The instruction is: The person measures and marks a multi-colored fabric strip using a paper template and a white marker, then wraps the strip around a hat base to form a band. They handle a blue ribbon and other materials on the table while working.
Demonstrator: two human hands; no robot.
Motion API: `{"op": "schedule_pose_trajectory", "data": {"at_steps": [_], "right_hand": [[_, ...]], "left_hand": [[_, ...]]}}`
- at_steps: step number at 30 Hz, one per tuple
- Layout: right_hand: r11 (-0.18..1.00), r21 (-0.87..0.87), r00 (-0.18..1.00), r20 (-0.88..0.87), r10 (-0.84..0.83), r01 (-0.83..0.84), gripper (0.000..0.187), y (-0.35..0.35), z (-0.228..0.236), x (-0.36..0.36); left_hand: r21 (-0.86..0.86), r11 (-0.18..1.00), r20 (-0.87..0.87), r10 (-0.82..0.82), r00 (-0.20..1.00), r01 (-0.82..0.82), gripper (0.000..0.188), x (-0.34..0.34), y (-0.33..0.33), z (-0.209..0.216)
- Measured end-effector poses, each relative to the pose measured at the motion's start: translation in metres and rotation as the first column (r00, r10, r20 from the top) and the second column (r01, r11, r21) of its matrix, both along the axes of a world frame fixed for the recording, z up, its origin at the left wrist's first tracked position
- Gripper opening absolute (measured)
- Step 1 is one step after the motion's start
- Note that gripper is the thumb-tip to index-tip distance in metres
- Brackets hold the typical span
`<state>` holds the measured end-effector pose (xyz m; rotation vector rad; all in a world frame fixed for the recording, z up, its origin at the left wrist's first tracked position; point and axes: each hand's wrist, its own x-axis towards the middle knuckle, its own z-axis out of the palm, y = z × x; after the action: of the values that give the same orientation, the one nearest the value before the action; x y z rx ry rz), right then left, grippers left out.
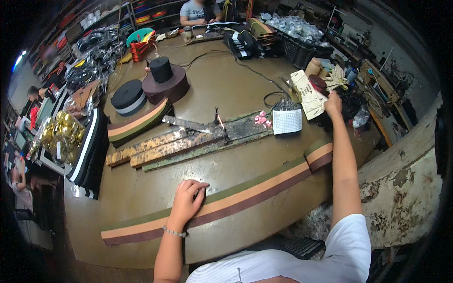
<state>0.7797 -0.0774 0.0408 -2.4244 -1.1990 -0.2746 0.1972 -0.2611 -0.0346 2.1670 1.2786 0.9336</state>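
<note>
A long striped webbing strap (236, 193) in green, tan and dark brown stretches slantwise across the table before me, ending in a coil (320, 154) at the right. My left hand (189, 197) rests palm down over the strap's upper edge, fingers loosely bent, holding nothing that I can see. Reaching far to the right, my right hand (333, 104) is closed beside a stack of cream printed cards (309, 96) and a dark red round thing (317, 84). Whatever it grips is too small to make out.
Stained wooden bars (174, 146) lie mid-table, beside pink scraps (263, 119) and a white gridded card (287, 121). Webbing rolls (165, 84) and a folded striped bundle (139, 125) stand left. Black-and-white straps (89, 151) hang over the left edge. Another person (200, 12) sits opposite.
</note>
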Motion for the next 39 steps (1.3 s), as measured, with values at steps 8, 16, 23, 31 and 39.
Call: {"op": "schedule_pose_trajectory", "data": {"at_steps": [8, 16, 23, 31, 39], "right_hand": [[0.779, 0.626, 0.909, 0.295, -0.293, 0.048, 0.015, -0.096, 0.122, -0.01], [0.487, 0.867, 0.833, -0.188, 0.52, -0.108, 0.02, -0.224, 0.044, -0.173], [0.767, 0.477, 0.134, -0.806, 0.576, -0.43, 0.012, -0.225, -0.075, -0.335], [0.625, -0.024, 0.621, -0.143, 0.771, -0.781, 0.034, -0.192, -0.062, -0.268], [0.601, -0.014, 0.598, -0.123, 0.792, -0.799, 0.043, -0.184, -0.068, -0.23]], "left_hand": [[0.104, 0.994, 0.015, 0.023, 1.0, -0.025, 0.028, 0.0, -0.003, -0.001], [0.642, 0.765, 0.099, -0.141, 0.985, 0.045, 0.042, 0.036, -0.075, 0.072], [0.085, 0.996, -0.416, 0.007, 0.91, 0.031, 0.073, 0.007, -0.081, 0.05], [-0.019, 1.0, -0.29, -0.013, 0.957, 0.008, 0.061, -0.031, -0.08, 0.024], [-0.012, 0.992, -0.373, -0.118, 0.92, 0.122, 0.05, -0.015, -0.075, 0.02]]}}
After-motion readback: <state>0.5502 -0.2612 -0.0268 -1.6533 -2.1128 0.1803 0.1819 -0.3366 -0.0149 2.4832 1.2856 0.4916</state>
